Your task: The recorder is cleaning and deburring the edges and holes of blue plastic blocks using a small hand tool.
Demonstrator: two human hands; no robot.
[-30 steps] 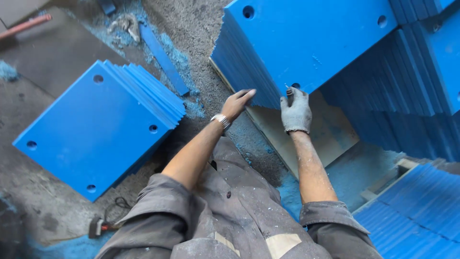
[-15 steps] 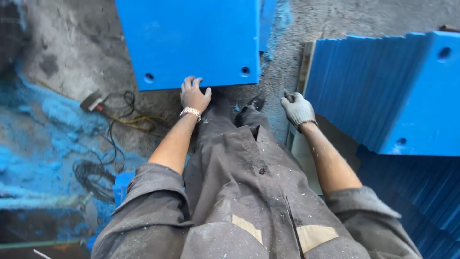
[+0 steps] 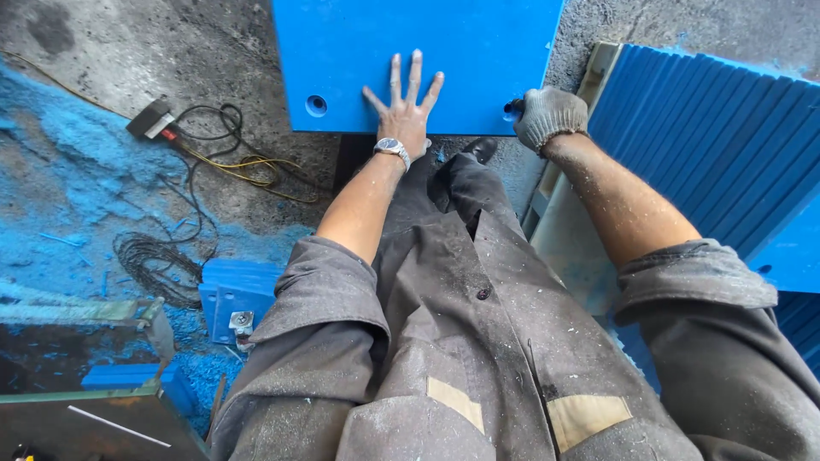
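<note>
Black cables (image 3: 184,183) lie tangled on the dusty floor (image 3: 213,51) at the left. The bare left hand (image 3: 403,107) presses flat, fingers spread, on the blue panel (image 3: 410,51) ahead of the person. The gloved right hand (image 3: 547,115) grips its lower right corner, fingers curled. Stacked blue panels (image 3: 709,145) lean just beside.

No packages, signs, screens in view — only small white-and-red label on black device (image 3: 154,119), on floor left of blue panel (image 3: 410,51).
</note>
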